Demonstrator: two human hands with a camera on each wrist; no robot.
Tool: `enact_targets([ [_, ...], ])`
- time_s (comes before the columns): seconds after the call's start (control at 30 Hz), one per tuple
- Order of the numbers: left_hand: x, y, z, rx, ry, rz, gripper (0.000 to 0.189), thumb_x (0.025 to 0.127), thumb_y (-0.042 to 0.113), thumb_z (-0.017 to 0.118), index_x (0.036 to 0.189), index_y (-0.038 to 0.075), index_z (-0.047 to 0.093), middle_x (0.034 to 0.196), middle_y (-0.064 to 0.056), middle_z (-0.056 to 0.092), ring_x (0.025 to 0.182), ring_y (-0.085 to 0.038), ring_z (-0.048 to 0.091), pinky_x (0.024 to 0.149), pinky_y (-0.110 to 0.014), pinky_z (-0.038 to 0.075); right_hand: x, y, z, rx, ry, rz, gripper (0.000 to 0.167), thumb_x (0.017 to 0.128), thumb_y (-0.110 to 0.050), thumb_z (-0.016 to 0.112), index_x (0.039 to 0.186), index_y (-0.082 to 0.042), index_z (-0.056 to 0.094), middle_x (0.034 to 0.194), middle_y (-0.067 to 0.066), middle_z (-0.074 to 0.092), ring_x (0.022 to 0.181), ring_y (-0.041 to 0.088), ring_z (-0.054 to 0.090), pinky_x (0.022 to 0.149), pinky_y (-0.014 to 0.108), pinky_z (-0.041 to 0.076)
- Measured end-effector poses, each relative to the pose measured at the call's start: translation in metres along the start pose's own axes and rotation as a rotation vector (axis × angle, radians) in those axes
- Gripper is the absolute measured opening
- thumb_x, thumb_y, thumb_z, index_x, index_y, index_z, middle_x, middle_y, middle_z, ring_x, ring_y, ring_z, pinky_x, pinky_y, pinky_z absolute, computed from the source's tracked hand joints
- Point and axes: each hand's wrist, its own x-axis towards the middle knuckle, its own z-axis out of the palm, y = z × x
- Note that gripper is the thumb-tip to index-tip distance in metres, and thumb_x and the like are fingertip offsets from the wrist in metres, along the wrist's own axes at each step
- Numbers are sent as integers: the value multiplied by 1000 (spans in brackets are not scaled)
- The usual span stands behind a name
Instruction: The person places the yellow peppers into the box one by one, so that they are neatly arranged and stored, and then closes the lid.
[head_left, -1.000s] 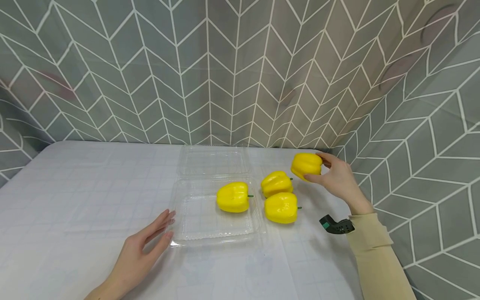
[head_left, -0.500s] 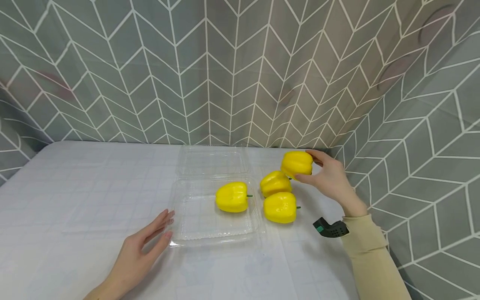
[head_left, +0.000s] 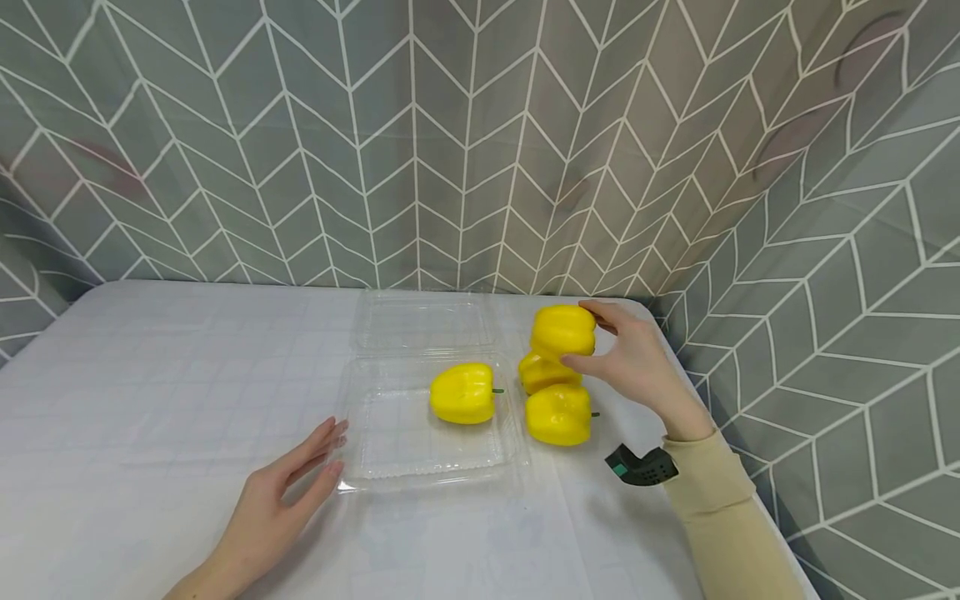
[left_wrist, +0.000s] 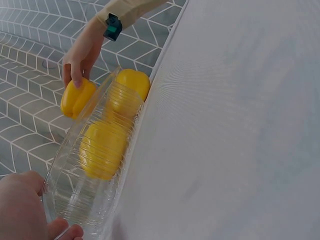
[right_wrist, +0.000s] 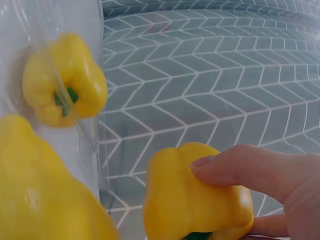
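In the head view my right hand [head_left: 645,367] holds a yellow bell pepper [head_left: 562,330] above the table, thumb on the near side and fingers behind. Its green stem end faces the bottom of the right wrist view, where the pepper [right_wrist: 182,192] is gripped under the thumb. Below it sits another yellow bell pepper [head_left: 542,375], partly covered by the held one. A third pepper [head_left: 558,415] lies just nearer. One more pepper [head_left: 461,393] lies inside the clear plastic clamshell container [head_left: 349,442], toward its right side. My left hand [head_left: 273,504] touches the container's left wall with loosely extended fingers.
The container's clear lid [head_left: 427,323] lies folded back toward the far table edge. A white cloth covers the table [head_left: 187,375]. Grey patterned curtains [head_left: 420,150] stand behind and at the right. A black device [head_left: 641,465] sits at the right wrist.
My right hand has moved left with the held pepper, from the far right corner to above the two loose peppers. My left hand and the container have stayed in place.
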Motion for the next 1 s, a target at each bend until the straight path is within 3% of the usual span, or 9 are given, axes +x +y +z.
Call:
enact_targets([
  [1.0, 0, 1, -1, -9, 14, 23, 53, 95, 7, 68, 145, 6, 51, 133, -5, 66, 115, 4, 61, 98, -3, 43, 7, -45, 38, 50, -70, -83, 76, 78, -26, 86, 143, -10, 51, 140, 5, 58, 126, 30, 54, 106, 53, 48],
])
